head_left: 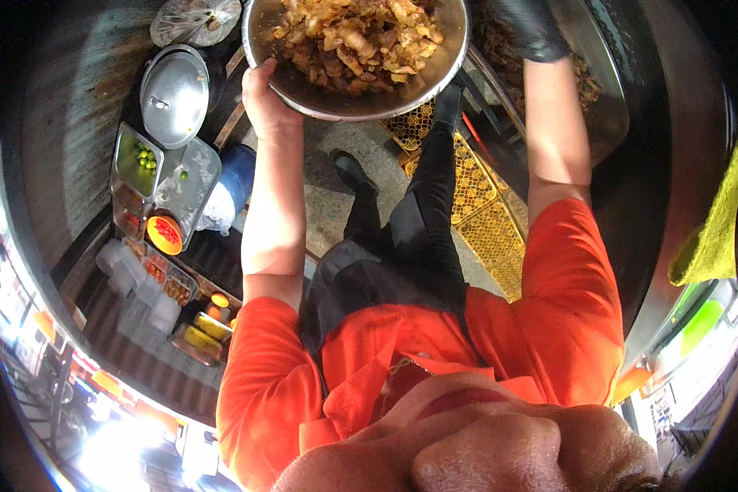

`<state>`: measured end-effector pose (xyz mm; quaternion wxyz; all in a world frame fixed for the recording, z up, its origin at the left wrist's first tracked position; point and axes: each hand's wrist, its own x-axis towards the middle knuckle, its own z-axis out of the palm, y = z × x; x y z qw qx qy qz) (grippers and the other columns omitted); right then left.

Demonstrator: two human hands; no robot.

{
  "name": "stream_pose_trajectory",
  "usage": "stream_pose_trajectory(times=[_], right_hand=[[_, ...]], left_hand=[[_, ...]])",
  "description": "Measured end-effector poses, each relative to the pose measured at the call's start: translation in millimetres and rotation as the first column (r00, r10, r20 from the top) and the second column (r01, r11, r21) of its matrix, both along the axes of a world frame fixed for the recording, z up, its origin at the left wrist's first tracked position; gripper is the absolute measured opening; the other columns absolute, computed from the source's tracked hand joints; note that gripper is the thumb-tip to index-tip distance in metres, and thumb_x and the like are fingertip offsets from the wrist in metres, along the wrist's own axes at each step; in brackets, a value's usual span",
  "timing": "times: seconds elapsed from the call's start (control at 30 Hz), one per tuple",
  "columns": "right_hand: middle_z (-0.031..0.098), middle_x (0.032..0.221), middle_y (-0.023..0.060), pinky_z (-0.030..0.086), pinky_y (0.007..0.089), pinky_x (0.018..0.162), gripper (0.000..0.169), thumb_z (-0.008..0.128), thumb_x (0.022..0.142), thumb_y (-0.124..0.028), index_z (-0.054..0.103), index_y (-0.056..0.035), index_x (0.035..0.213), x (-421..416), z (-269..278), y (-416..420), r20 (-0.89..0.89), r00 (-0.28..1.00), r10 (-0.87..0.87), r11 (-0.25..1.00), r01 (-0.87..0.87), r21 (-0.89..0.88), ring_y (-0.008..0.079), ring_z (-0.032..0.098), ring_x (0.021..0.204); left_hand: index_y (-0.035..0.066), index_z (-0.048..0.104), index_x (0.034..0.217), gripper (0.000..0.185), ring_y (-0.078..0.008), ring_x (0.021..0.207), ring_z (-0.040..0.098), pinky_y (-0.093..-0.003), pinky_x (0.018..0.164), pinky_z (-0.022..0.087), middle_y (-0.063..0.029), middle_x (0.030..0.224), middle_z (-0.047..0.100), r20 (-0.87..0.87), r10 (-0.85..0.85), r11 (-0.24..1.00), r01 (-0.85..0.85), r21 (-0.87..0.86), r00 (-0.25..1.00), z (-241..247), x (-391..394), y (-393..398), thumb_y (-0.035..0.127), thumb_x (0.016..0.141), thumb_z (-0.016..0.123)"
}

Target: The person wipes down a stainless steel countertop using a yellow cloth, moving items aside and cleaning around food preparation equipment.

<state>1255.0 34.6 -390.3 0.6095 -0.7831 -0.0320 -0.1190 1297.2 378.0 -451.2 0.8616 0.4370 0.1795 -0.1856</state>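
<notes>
My bare left hand (269,101) grips the rim of a wide stainless steel bowl (350,109), with the thumb over the edge. Browned pieces of what looks like cooked meat (360,43) are heaped in the bowl. My right hand (532,27) wears a black glove and is over a large metal pan (612,98) on the right. Darker chopped meat (584,83) lies in that pan, partly covered by my glove and forearm. The upper picture edge cuts off my right fingers, so what they hold or touch is hidden.
At left are a round metal lid (175,92), a tray of limes (144,158), an orange bowl of chopped red pieces (164,235) and clear containers (166,312). Yellow plastic grating (492,237) lies on the floor beside my legs. A yellow cloth (713,227) hangs at right.
</notes>
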Motion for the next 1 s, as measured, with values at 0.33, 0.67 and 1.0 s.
stream_pose_trajectory(times=[0.33, 0.67, 1.0], right_hand=[[0.066, 0.109, 0.0102, 0.05, 0.032, 0.085, 0.038, 0.07, 0.08, -0.01, 0.062, -0.0002, 0.117, -98.5, -239.3, -93.0, -0.527, 0.666, -0.528, 0.576, -0.174, -0.798, 0.0199, 0.061, 0.098], [0.067, 0.109, 0.0109, 0.049, 0.0333, 0.085, 0.035, 0.07, 0.08, -0.01, 0.065, -0.0007, 0.113, -63.3, -280.6, -89.4, -0.464, 0.686, -0.56, 0.613, -0.033, -0.789, 0.0217, 0.062, 0.099], [0.068, 0.109, 0.0116, 0.049, 0.0347, 0.085, 0.032, 0.07, 0.079, -0.01, 0.067, -0.0012, 0.11, -75.7, -206.0, -119.6, -0.444, 0.735, -0.512, 0.849, 0.512, -0.131, 0.0234, 0.062, 0.1]], left_hand=[[-0.003, 0.056, 0.118, 0.042, -0.0339, 0.108, 0.058, -0.0456, 0.099, 0.044, -0.0171, 0.116, 0.062, -0.026, 0.049, 0.997, -0.047, 0.055, 0.998, 2.4, -2.6, -2.5, 0.014, 0.08, 0.055], [-0.003, 0.055, 0.119, 0.044, -0.0348, 0.107, 0.058, -0.0455, 0.099, 0.043, -0.0184, 0.117, 0.061, -0.018, 0.041, 0.998, -0.04, 0.054, 0.999, -1.1, -2.7, -1.0, 0.016, 0.08, 0.056], [-0.004, 0.055, 0.119, 0.044, -0.0343, 0.108, 0.058, -0.0453, 0.101, 0.043, -0.018, 0.117, 0.062, -0.018, 0.017, 0.998, -0.016, 0.058, 1.0, -2.3, -0.1, -0.6, 0.018, 0.08, 0.057]])
